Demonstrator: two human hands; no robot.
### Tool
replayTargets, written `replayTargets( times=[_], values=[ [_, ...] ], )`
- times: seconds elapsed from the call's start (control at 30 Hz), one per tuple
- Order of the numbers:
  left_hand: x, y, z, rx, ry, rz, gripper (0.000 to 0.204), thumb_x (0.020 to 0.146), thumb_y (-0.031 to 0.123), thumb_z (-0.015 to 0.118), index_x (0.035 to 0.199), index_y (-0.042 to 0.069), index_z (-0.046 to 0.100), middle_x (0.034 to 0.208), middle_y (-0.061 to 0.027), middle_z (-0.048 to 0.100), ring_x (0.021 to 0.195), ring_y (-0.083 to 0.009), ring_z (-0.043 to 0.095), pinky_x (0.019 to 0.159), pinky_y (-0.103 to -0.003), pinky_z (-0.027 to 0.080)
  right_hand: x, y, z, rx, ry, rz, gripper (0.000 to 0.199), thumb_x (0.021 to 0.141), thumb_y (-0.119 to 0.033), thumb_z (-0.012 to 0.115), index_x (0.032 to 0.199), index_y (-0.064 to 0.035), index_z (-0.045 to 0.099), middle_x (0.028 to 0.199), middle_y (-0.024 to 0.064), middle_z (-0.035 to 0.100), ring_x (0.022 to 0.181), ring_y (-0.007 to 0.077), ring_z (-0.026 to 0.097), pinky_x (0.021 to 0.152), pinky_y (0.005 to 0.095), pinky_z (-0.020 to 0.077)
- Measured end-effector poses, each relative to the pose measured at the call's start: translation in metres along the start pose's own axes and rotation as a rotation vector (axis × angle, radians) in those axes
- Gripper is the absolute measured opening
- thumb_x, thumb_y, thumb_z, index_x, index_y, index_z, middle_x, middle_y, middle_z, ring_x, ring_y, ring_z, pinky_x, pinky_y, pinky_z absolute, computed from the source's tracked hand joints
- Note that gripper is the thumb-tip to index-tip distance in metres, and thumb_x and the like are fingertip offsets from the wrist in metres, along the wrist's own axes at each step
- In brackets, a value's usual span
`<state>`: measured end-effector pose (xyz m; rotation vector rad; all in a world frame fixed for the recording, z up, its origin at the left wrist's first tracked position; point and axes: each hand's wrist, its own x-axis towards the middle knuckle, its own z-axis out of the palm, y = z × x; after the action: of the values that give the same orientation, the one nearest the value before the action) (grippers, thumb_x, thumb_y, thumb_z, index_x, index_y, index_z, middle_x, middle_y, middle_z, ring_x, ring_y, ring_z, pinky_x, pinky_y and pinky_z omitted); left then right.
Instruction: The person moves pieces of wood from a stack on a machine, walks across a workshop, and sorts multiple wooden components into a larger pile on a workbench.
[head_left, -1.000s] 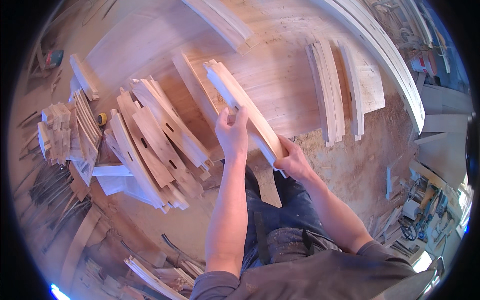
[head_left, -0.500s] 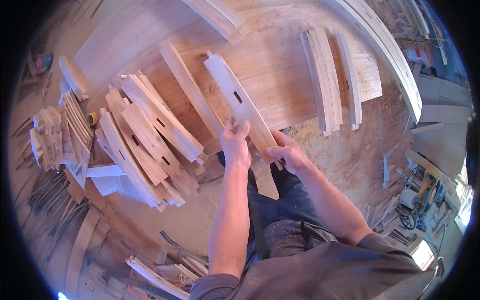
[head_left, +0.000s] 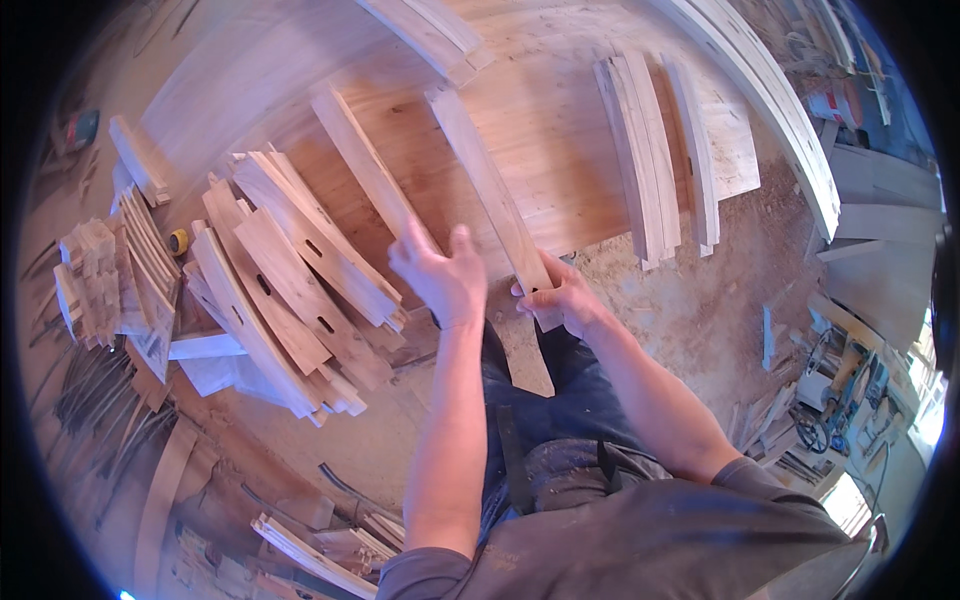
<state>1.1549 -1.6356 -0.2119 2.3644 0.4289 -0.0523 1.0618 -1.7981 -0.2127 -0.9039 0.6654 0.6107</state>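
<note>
We've got one long wood slat [head_left: 490,190] in hand, lying flat on the workbench [head_left: 560,130] w/ its near end hanging off the front edge. Right hand [head_left: 560,300] is closed round that near end, fingers wrapped over it. Left hand [head_left: 440,275] is mostly open, fingers spread, resting at the near end of a 2nd slat [head_left: 365,170] just beside the first; can't tell if it actually grips it.

Handling, as we judge it: the slat looks stiff, dry and fairly light for its length, not fragile, but raw edges may splinter. Held at one end only it'll lever hard on the wrist, so better to grab nearer the middle w/ the other hand too. Dusty surface, prob. not slippery.

Counts: 2 loose slats in front of us. Right side of bench, a stack of slats [head_left: 640,150] on edge, approx 4–5, hard to split apart. Left, a fanned pile of curved slotted pieces [head_left: 290,290], roughly 8–10, overlapping so no exact no. A yellow tape measure [head_left: 178,241] sits by that pile.
</note>
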Motion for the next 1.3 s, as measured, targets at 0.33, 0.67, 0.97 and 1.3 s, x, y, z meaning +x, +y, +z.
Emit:
replayTargets(
  times=[0.33,0.67,0.97,1.3],
  values=[
    [0.035,-0.028,0.003,0.174,-0.089,-0.250,0.077,0.084,0.013,0.071,0.145,-0.014,0.033,0.133,-0.0338,0.048,0.122,-0.0480,0.053,0.105,-0.051,0.046,0.031,-0.006,0.003,-0.129,0.006,-0.050,0.096,0.070,-0.002,0.073,0.160,-0.0135,0.040,0.113,0.0044,0.064,0.099,0.0160,0.059,0.087,0.0294,0.0475],
    [0.018,-0.040,0.004,0.095,-0.095,-0.279,0.047,0.083,0.007,0.066,0.122,-0.013,0.050,0.124,-0.0309,0.051,0.115,-0.0471,0.057,0.099,-0.050,0.049,0.059,-0.045,0.041,-0.542,0.080,-0.175,0.086,0.068,-0.010,0.072,0.151,-0.0084,0.050,0.104,0.0087,0.066,0.093,0.0155,0.060,0.083,0.0292,0.0500],
    [0.014,-0.044,0.003,0.060,-0.147,-0.339,0.065,0.085,0.014,0.072,0.136,-0.015,0.046,0.129,-0.0304,0.051,0.121,-0.0444,0.057,0.103,-0.047,0.048,0.090,-0.012,0.050,-0.873,0.400,-0.580,0.077,0.066,-0.013,0.068,0.141,0.0003,0.055,0.127,0.0239,0.054,0.121,0.0398,0.052,0.104,0.0428,0.0452],
    [-0.012,-0.024,-0.039,0.035,0.083,0.036,0.071,0.084,0.006,0.071,0.146,-0.007,0.040,0.143,-0.0287,0.042,0.133,-0.0458,0.041,0.110,-0.054,0.037,0.103,0.000,0.048,-1.090,0.520,-0.716,0.070,0.065,-0.012,0.064,0.133,0.0031,0.059,0.123,0.0217,0.054,0.118,0.0403,0.050,0.104,0.0432,0.0443]
  ],
)
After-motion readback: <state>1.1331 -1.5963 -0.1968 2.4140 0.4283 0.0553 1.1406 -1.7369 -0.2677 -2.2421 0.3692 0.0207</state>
